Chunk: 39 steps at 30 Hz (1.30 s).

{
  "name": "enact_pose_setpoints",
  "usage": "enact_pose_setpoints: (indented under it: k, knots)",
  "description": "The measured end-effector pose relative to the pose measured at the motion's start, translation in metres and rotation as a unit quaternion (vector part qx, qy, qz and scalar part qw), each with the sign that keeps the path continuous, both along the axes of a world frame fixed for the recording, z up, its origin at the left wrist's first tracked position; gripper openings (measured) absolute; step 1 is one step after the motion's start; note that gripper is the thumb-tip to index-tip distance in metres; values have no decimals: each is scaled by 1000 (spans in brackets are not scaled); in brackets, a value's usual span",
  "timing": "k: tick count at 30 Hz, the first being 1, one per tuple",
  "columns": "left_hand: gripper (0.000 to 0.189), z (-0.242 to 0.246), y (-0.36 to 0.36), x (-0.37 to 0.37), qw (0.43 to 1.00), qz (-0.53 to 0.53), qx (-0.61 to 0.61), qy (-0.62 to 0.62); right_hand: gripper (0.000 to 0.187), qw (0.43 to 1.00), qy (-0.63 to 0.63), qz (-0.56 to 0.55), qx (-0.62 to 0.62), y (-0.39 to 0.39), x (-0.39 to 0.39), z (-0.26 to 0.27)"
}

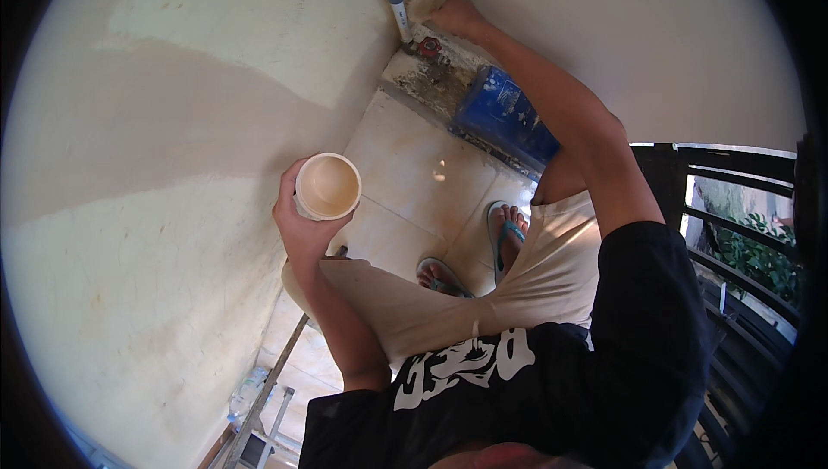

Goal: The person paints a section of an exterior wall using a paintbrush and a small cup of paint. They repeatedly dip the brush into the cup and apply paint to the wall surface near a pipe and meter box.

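My left hand is wrapped around a round, cream-coloured plastic tub with some pale liquid, probably paint, inside. Up near the corner, my right hand grips a paintbrush; its pale bristles are at the right-hand wall, close beside a grey and white PVC pipe. The brush handle is hidden in my fist. A valve with a red handwheel sits just below the brush. The left wall carries a darker beige patch over a lighter, marked surface.
A blue, paint-spattered plastic container stands on a stained ledge under my right forearm. My feet in flip-flops rest on the tiled floor. A black slatted gate is at right. A plastic bottle lies behind a metal bar.
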State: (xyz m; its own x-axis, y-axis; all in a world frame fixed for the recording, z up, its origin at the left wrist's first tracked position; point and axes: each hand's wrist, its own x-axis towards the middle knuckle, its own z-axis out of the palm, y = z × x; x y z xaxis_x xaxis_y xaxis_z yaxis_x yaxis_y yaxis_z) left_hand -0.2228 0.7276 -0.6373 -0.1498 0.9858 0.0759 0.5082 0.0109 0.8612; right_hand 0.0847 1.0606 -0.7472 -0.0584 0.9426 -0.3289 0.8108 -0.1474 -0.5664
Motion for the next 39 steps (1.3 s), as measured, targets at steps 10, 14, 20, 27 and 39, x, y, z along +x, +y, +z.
enact_pose_setpoints:
  k: [10, 14, 20, 27, 39]
  knots:
    - [81, -2, 4, -3, 1000, 4, 15, 8, 49, 967, 251, -50, -5, -13, 20, 16]
    - [80, -2, 10, -2, 1000, 4, 9, -4, 49, 887, 396, -228, -66, -78, -9, 11]
    - [81, -6, 14, -7, 1000, -11, 24, -9, 53, 795, 518, -228, -218, -159, -94, 25]
    - [79, -2, 12, -9, 1000, 10, 3, -5, 61, 814, 475, -328, -61, -92, -162, 6]
    - [80, -2, -6, -19, 999, 0, 40, -17, 71, 890, 321, -281, -164, -106, -141, -80]
